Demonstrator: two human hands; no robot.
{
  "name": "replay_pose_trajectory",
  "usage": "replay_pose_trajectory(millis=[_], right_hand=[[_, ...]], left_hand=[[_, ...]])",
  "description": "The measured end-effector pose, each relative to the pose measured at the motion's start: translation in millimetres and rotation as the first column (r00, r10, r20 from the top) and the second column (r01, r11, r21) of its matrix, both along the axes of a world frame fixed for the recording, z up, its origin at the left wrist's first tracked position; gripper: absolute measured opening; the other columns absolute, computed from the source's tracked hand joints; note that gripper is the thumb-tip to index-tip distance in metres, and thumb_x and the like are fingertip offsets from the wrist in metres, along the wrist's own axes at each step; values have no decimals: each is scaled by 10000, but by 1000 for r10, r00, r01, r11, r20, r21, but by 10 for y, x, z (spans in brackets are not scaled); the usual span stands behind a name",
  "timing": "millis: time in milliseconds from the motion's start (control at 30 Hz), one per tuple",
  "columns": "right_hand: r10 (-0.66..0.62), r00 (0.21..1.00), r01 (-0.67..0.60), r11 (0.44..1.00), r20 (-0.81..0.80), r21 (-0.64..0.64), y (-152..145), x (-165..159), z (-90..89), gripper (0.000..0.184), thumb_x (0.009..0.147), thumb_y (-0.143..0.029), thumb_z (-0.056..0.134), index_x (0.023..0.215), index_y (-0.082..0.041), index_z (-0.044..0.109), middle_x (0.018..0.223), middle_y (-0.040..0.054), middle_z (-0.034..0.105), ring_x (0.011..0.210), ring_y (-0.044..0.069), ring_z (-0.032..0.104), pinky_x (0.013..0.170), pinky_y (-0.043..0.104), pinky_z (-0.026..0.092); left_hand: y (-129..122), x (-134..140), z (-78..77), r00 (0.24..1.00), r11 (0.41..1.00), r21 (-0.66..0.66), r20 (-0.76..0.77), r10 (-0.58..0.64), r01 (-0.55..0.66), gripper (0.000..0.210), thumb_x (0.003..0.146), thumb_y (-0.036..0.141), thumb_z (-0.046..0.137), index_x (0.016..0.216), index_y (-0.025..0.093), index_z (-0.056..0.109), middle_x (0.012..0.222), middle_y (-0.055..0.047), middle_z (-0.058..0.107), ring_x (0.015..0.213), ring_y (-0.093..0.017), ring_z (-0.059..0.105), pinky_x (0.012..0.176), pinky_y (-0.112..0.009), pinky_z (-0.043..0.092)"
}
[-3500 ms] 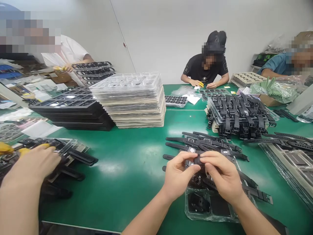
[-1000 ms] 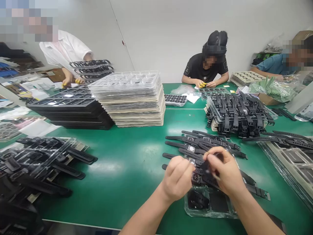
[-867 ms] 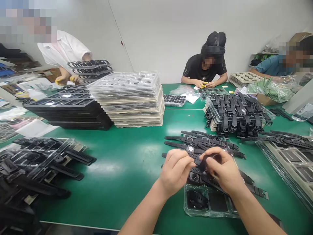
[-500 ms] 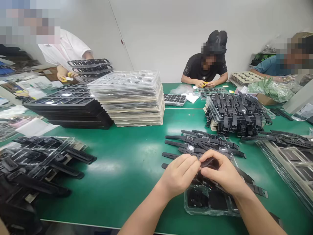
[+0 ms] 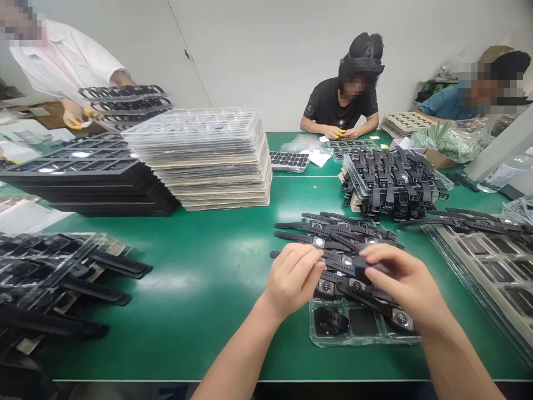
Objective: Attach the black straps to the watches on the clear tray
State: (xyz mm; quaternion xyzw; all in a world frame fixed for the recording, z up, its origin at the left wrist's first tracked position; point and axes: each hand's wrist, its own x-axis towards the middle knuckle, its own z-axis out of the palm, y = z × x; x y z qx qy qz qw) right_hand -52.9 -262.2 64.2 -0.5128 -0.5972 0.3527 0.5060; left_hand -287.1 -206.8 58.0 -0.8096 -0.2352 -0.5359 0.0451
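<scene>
My right hand (image 5: 406, 278) is closed around a black smartwatch (image 5: 360, 266), blurred and partly covered by my fingers. To its left, my left hand (image 5: 293, 275) has its fingers curled and pressed together; anything inside them is hidden. The two hands are apart. Beneath them, a clear plastic tray (image 5: 345, 340) bears several black smartwatches (image 5: 402, 318), many with their backs up and straps stretched out over the edges. A watch with its strap curled (image 5: 332, 321) sits in the tray's near left compartment.
Tall stacked trays (image 5: 220, 161) and black trays (image 5: 125, 194) stand at the back left. Watch-laden trays lie at the left (image 5: 54, 278) and back right (image 5: 387, 183). More trays (image 5: 491, 278) flank the right. Several co-workers sit or stand around the green table (image 5: 200, 266).
My hands have moved apart, the right one taking the smartwatch rightward from my left fingers. The view has shifted slightly, showing more of the tray under my hands.
</scene>
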Motion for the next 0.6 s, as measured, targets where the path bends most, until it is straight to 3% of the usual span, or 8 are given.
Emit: replay_pose_trajectory(millis=[167,333,400,467,533,600], right_hand=[[214,943,-181,972,254,-147,-487,70,-265,26,915,-227,659,911,-246,642,1051,74,716,999,258,676,874,378,552],[343,815,-278,939,468,-204,-579,6,-345,88,925,-172,599,935,-250,640,1135,78,668,1072,250,639,926,389,542],[321,777,-278,947,541,-163,-590,63,-288,111,928,-234,640,1026,-269,675,1240,84,628,1170,266,598,992,406,517],[217,747,-197,975,628,-103,-635,189,-243,139,945,-318,650,1072,-275,691,1251,93,619,1182,286,582,994,429,508],[78,672,-56,997,736,-55,-715,350,-255,158,987,-363,590,1007,-252,701,1122,99,655,1066,294,612,911,438,523],[-22,541,69,997,841,-18,-804,493,-337,209,1003,-361,551,961,-225,705,950,95,667,918,295,621,803,435,521]], left_hand=[[-17,34,-7,998,999,-7,42,-36,36,188,905,49,585,1056,151,632,864,-79,721,775,-192,654,702,-330,558],[-53,88,-9,996,997,-17,43,-73,74,190,883,30,610,1026,153,636,864,-74,718,769,-183,640,710,-327,558],[-55,106,-18,996,997,-21,41,-79,80,194,881,27,612,1021,159,637,862,-69,716,764,-179,632,705,-323,552],[-51,120,-29,996,996,-25,40,-81,82,190,882,27,605,1010,164,638,848,-64,709,755,-177,628,695,-317,546],[-45,132,-42,996,996,-26,38,-85,86,188,876,21,608,998,160,638,831,-62,702,746,-175,623,690,-313,540],[-42,145,-54,995,995,-28,30,-98,99,192,866,10,617,995,151,636,823,-65,698,743,-175,620,689,-314,536]])
